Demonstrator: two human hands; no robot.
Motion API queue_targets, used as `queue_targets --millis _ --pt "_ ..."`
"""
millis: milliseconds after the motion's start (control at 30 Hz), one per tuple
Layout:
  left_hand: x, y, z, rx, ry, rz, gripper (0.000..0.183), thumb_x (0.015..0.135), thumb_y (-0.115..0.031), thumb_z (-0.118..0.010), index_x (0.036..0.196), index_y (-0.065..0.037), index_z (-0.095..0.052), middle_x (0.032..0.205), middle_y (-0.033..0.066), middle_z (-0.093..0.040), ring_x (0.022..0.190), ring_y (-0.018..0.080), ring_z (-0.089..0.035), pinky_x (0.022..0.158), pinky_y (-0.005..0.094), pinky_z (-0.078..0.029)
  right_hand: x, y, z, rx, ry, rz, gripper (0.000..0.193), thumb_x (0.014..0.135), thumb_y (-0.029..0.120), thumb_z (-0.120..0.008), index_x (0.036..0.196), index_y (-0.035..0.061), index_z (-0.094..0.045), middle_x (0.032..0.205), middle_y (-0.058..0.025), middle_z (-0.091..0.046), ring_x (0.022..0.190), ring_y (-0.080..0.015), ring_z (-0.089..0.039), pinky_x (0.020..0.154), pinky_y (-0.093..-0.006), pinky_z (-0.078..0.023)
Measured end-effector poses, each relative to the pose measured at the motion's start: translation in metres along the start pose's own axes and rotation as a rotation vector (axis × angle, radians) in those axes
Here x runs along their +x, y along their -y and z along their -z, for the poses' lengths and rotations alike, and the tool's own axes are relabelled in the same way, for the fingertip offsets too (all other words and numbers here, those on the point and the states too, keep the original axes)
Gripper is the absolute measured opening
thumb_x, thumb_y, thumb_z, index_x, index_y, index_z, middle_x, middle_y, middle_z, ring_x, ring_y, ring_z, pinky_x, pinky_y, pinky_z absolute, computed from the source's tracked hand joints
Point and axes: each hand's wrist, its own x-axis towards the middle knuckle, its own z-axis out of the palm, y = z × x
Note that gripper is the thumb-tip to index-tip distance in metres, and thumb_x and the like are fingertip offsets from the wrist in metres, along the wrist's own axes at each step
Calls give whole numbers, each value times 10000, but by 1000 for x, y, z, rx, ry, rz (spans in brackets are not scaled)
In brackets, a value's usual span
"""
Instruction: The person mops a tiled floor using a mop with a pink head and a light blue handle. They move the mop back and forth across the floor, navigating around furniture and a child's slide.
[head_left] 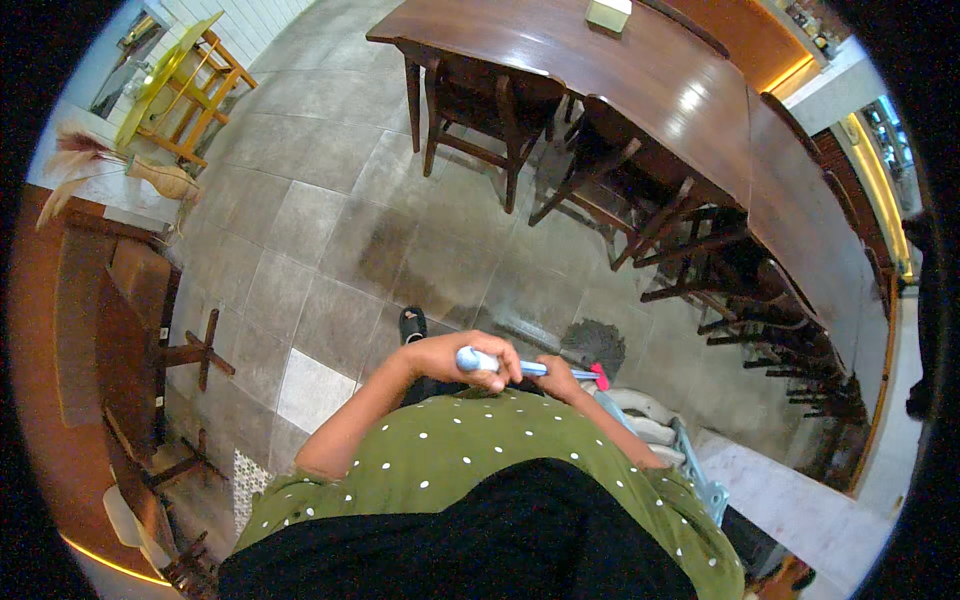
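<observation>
Both my hands are closed around the pale blue and white handle of a mop in front of my waist. My left hand wraps the shaft just below its rounded upper end. Lower down, my right hand grips the same shaft. Past that hand the shaft runs right to a bright pink fitting. Dark grey mop strands lie spread on the tiled floor beyond it. Dark, wet-looking patches mark the tiles ahead of my shoe.
A long brown wooden table with dark chairs stands ahead and right. Beside my right arm is a light blue frame with grey rounded shapes. A brown bench and table legs are left; a yellow chair stands far left.
</observation>
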Motion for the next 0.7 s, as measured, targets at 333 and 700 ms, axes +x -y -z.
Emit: queue_targets --millis 333,700 --pt "-61 20 -7 -91 -472 -103 163 899 -153 -702 1000 -42 -639 836 -30 -612 819 72 -555 758 238 -432 27 26 -70 63 -219 -3 129 664 97 -716 734 20 -641 770 -206 -653 751 -414 -630 681 -466 -497" --pt "-340 -66 133 384 -749 -94 73 832 -53 -726 874 -27 -672 826 52 -655 737 133 -620 670 267 -471 197 337 -221 133 -373 365 407 808 374 -770 635 46 -602 659 -158 -594 652 -366 -572 622 -464 -433"
